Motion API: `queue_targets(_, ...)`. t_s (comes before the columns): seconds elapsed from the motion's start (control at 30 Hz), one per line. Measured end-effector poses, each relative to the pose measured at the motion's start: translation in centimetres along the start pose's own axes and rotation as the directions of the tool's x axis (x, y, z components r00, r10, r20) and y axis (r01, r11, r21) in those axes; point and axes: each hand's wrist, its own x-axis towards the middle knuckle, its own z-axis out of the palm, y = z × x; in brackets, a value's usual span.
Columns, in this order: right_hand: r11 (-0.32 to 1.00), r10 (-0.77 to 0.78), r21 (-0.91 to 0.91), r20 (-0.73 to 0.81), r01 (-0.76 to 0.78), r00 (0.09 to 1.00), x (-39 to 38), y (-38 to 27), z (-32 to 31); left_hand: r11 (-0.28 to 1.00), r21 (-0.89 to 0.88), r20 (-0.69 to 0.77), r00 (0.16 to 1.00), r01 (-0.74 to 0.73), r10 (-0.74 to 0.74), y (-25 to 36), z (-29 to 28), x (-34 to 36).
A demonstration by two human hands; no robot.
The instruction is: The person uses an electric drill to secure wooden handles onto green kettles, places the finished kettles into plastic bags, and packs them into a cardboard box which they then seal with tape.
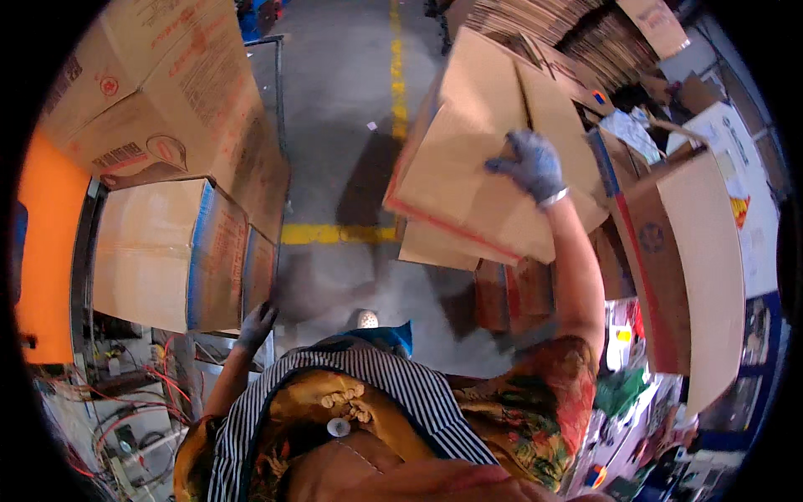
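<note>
My right hand [533, 167], in a grey glove, lies on the flaps of a large brown cardboard box [468, 155] with a red stripe along its near edge. Its thumb is spread away from the fingers, and a dark slit between flaps runs just beyond them. Low on the left, my left hand [257, 326] is also gloved, with dark fingertips stretched out. It is by the lower corner of a blue-edged carton [150, 251]; whether it touches the carton I cannot tell.
Taller cartons [167, 92] are stacked at the left beside an orange panel [54, 251]. An open carton [669, 259] stands at the right, with flattened cardboard [544, 21] piled behind. Yellow floor lines [339, 234] cross the aisle. Red cables [159, 381] hang lower left.
</note>
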Motion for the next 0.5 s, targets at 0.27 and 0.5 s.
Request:
queue_targets(0.27,0.987,0.144,-0.099,0.155,-0.129,0.977,-36.2,-23.7,-5.8,0.463,-0.806,0.503,0.839,0.369,0.207,15.1,9.5,5.2)
queue_targets(0.5,0.917,0.378,-0.162,0.052,-0.365,0.924,-61.0,-42.7,-10.7,0.626,-0.599,0.800,0.383,0.498,0.462,11.0,27.1,-11.4)
